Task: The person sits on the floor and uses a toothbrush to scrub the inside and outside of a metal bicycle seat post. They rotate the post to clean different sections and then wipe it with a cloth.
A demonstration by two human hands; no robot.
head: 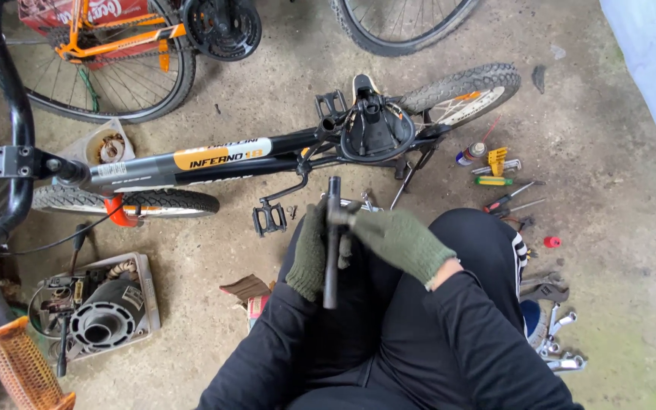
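Note:
I wear green knit gloves and dark sleeves. My left hand [309, 254] grips a black metal tube [332, 277], held upright over my lap. My right hand [400, 241] closes around the tube's upper part from the right. Just beyond my hands, a small black and grey bicycle [214, 158] lies upside down on the concrete floor, its saddle [376, 125], crank and black pedal [269, 219] facing me.
Screwdrivers [506, 199], a spray can [471, 154], a yellow tool and a red cap [552, 242] lie on the right. Wrenches [552, 304] sit by my right knee. A grey tray of parts [104, 307] is at left. An orange bicycle [108, 45] stands behind.

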